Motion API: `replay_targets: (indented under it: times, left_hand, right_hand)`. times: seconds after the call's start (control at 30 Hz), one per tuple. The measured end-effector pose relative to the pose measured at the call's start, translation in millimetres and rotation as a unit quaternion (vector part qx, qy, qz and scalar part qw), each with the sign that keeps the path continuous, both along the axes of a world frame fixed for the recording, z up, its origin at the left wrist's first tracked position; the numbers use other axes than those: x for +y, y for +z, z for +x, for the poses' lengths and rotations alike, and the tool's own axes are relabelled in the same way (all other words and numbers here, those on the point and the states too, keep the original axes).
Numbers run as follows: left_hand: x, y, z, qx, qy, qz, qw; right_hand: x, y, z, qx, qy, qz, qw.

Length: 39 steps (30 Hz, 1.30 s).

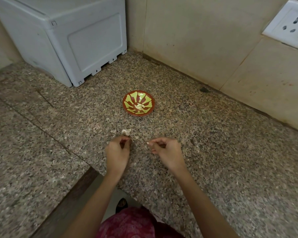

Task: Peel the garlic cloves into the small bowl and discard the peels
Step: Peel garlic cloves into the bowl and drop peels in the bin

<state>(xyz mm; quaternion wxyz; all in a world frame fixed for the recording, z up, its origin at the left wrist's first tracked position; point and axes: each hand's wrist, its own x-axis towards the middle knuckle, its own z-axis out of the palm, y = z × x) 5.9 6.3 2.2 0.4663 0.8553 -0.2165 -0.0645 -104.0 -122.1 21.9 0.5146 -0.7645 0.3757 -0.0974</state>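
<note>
A small red bowl with a yellow-green pattern [129, 100] stands on the speckled granite counter [213, 152], with pale peeled garlic cloves [139, 106] in its middle. A little nearer me, my left hand [117, 152] pinches a piece of garlic with papery skin [126, 132] sticking out above its fingertips. To the right, my right hand [167, 150] is curled and pinches a small pale bit of peel [148, 143] at its fingertips. The two hands are a short gap apart.
A white plastic appliance box [72, 40] stands at the back left corner. Beige tiled walls [196, 40] enclose the counter at the back and right, with a white socket plate [291, 24]. The counter's front edge steps down at lower left.
</note>
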Motion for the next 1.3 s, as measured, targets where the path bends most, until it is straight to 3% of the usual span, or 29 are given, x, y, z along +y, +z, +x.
replay_targets:
  times: [0.13, 0.23, 0.4, 0.53, 0.6, 0.73, 0.87, 1.07, 1.2, 1.3]
  left_hand:
    - [2.4, 7.1, -12.2, 0.025, -0.045, -0.03, 0.998]
    - [-1.9, 13.2, -23.1, 0.104, -0.087, -0.067, 0.988]
    - [-9.9, 15.0, -25.2, 0.253, -0.012, -0.134, 0.958]
    - [-10.1, 17.4, -26.9, 0.288, -0.027, -0.154, 0.945]
    - [-8.6, 19.0, -28.4, 0.246, -0.061, -0.145, 0.956]
    - [-7.7, 22.1, -34.5, 0.073, -0.098, -0.087, 0.989]
    - [-10.9, 16.9, -37.8, -0.098, -0.138, -0.049, 0.984]
    - [-13.7, 7.3, -37.2, -0.171, -0.182, -0.015, 0.968]
    - [-18.5, 8.7, -40.7, -0.141, -0.167, -0.032, 0.975]
    - [-21.1, 10.0, -41.7, -0.106, -0.151, -0.048, 0.982]
  right_hand:
    - [1.8, 3.2, -3.0, -0.019, 0.012, 0.004, 1.0]
    - [5.3, 3.1, -4.7, -0.036, 0.03, -0.028, 0.999]
    - [14.1, 5.4, -7.9, -0.069, -0.003, -0.01, 0.998]
    - [17.9, 4.5, -10.8, -0.099, -0.039, 0.015, 0.994]
    - [18.8, 4.4, -12.0, -0.111, -0.053, 0.014, 0.992]
    - [21.3, 3.0, -13.9, -0.122, -0.08, 0.013, 0.989]
    - [22.5, -0.6, -14.8, -0.122, -0.099, 0.016, 0.988]
    - [23.1, 1.8, -16.9, -0.145, -0.123, 0.1, 0.977]
    - [22.3, 5.1, -17.5, -0.167, -0.143, 0.168, 0.961]
    - [19.7, 9.4, -18.6, -0.192, -0.174, 0.288, 0.922]
